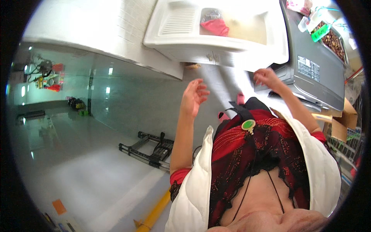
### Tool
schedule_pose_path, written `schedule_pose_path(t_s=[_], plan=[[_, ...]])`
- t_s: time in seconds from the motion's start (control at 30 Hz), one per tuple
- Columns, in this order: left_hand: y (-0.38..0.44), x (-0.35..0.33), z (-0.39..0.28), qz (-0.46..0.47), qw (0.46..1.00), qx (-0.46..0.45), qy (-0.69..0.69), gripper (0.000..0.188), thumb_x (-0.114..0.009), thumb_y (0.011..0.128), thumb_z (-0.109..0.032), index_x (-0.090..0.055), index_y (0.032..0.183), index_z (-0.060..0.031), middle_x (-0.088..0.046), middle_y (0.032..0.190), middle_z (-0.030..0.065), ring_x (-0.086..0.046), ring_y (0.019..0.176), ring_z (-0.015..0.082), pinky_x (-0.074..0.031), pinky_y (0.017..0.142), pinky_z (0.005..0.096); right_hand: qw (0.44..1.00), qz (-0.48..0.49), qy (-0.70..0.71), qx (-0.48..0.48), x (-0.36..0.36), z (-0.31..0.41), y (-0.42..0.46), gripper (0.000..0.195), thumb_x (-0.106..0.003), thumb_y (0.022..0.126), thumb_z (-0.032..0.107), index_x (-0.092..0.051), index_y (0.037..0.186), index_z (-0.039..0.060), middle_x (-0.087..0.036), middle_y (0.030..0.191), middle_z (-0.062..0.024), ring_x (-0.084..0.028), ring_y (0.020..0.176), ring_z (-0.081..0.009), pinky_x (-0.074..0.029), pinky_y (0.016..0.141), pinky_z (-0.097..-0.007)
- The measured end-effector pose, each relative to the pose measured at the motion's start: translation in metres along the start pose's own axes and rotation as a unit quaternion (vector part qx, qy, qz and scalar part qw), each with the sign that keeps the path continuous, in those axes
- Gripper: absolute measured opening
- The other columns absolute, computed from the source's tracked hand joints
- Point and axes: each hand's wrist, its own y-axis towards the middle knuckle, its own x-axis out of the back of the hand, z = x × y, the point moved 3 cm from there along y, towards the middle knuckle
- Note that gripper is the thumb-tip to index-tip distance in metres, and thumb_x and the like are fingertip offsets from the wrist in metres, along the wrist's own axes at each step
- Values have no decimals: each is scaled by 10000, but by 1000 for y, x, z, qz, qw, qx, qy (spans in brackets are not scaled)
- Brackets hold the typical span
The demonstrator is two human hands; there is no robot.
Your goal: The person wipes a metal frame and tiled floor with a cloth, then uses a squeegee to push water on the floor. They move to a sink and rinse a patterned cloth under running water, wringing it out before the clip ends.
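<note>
My left hand [194, 97] is raised over the floor in front of the sink, fingers slightly curled and apart, holding nothing. Near the front corner of the sink, beside the grey appliance, hovers my right hand [269, 79]. Its fingers are loosely bent, and I see nothing in them. Before me stands a white laundry sink [243, 47] with a ribbed washboard [180, 21] on its left side. A pink cloth [216, 27] lies in the basin, against a crumpled silvery or clear item [211, 15].
Right of the sink stands a grey appliance [318, 84], probably a washing machine, carrying a tray of brown pieces [333, 43] and a green item [321, 33]. A cardboard box [343, 121] sits beside it. Left are a black metal frame [153, 148], a yellow pole [155, 213] and a glossy partition [124, 101].
</note>
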Motion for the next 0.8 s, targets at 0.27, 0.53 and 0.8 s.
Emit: schedule_pose_path(t_s=[0.27,0.53,0.8], plan=[[109,-36,-35,-30,998,48,-27,285,-506,936,-296,-549,1108,-73,-622,934,62,-624,836,217,-481,673,298,998,-13,1,59,53,62,142,321,-565,887,217,-583,1120,-3,-649,936,-104,-634,813,-156,-512,687,-284],[174,-46,-59,-51,995,57,-57,256,-502,931,-259,-564,1083,-62,-628,916,65,-624,837,233,-486,675,311,970,-106,-218,-19,10,74,292,782,-719,693,310,-382,1369,107,-448,1274,-261,-487,1139,-411,-442,945,-434],[243,-35,-66,-9,992,126,-17,244,-496,939,-255,-547,1091,-71,-605,928,55,-630,813,204,-494,654,287,961,-123,-246,40,-15,45,329,563,-665,688,217,-534,1222,94,-526,1208,-233,-569,1026,-389,-485,836,-454]])
